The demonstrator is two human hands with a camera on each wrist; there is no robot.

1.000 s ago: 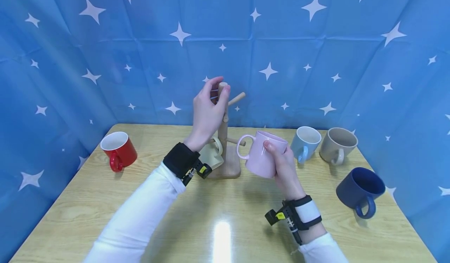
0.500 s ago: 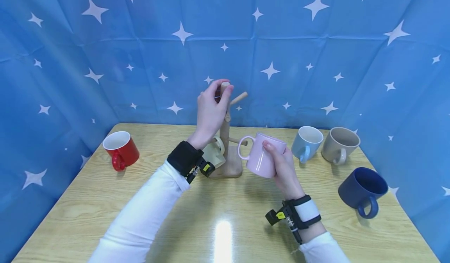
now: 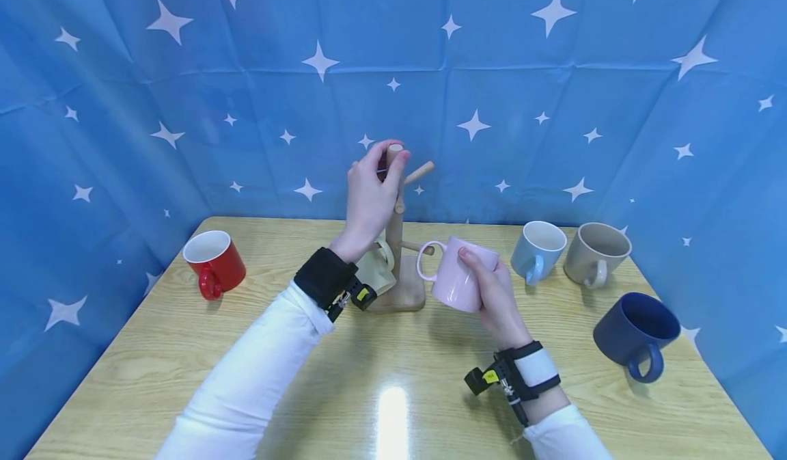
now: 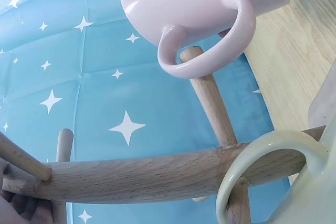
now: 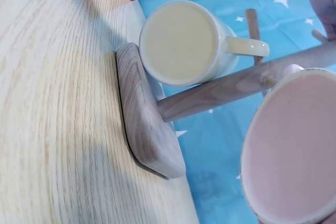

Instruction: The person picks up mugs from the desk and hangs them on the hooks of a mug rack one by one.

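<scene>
My left hand [image 3: 369,197] grips the top of a wooden mug tree's post [image 3: 394,227], fingers and thumb around it. In my right hand [image 3: 498,299], a pink mug [image 3: 453,282] is held by its body above the table. Its handle [image 3: 424,265] points left, at the tip of a lower right peg [image 3: 415,247]. In the left wrist view, that peg's tip [image 4: 190,53] shows through the loop of the handle [image 4: 210,66]. A cream mug [image 5: 181,43] hangs by its handle on the tree's left side, partly hidden by my left wrist in the head view.
A red mug [image 3: 215,262] stands at the left. On the right are a light blue mug [image 3: 533,255], a grey-beige mug [image 3: 593,262] and a navy mug [image 3: 627,337]. Behind the table [image 3: 154,364] hangs a blue star-patterned cloth [image 3: 393,36].
The head view has shifted slightly. The pink mug has dipped a little, its handle closer to the peg tip. My left hand keeps its grip on the post.
</scene>
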